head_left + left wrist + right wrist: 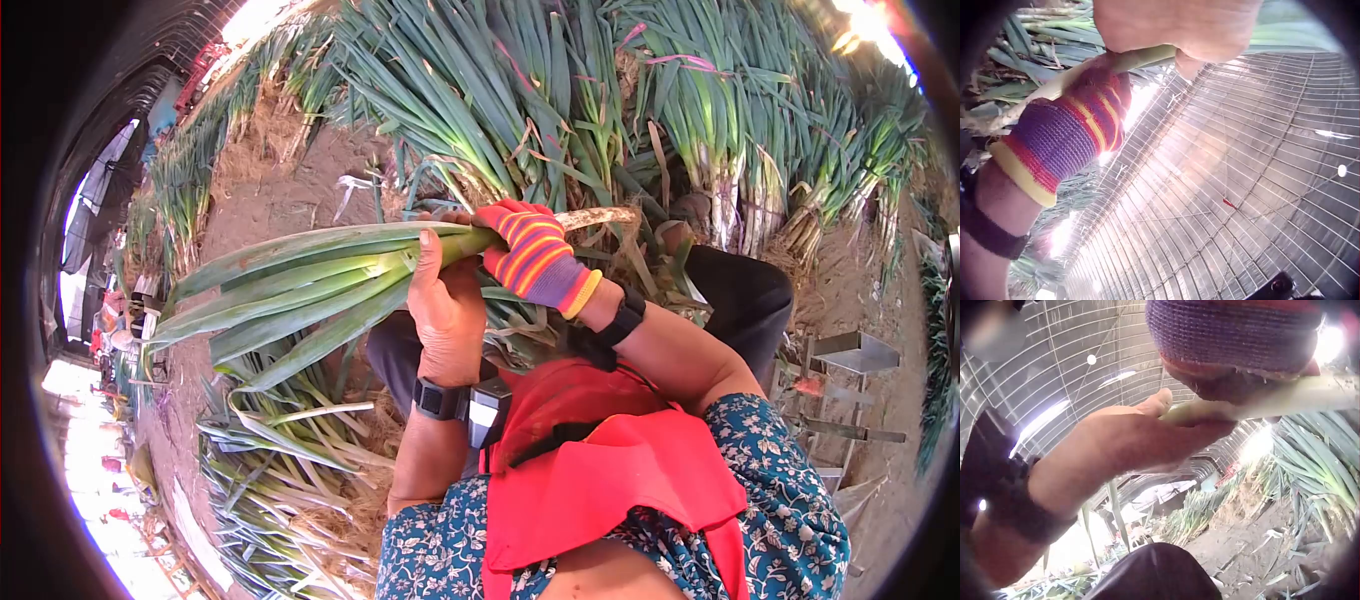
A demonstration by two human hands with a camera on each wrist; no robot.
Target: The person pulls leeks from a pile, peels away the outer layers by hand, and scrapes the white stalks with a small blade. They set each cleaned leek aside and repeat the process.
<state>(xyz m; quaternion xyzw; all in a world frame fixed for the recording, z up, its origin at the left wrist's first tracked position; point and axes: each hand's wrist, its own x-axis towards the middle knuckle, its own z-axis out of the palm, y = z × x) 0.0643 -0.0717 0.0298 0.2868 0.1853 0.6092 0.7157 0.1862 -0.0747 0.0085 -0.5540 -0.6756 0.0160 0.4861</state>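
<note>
A leek (300, 280) lies across in front of the body, its fan of green leaves to the left and its pale, rooty end to the right in the head view. My bare left hand (445, 310) holds it where the leaves begin, thumb up at the near side and fingers behind. Beside it, my right hand (540, 255), in a striped knit glove, grips the shank. In the left wrist view the glove (1075, 128) wraps the pale stalk close to the bare hand (1179, 28). The right wrist view shows the white shank (1297, 397) running out past the glove.
Tied bundles of leeks (710, 110) stand upright at the back. Loose leeks (290, 500) are heaped on the ground at lower left. A metal stand with a box-like tray (855, 352) is at the right. Bare soil (270, 200) shows at left, and a knee (745, 300) is near the right hand.
</note>
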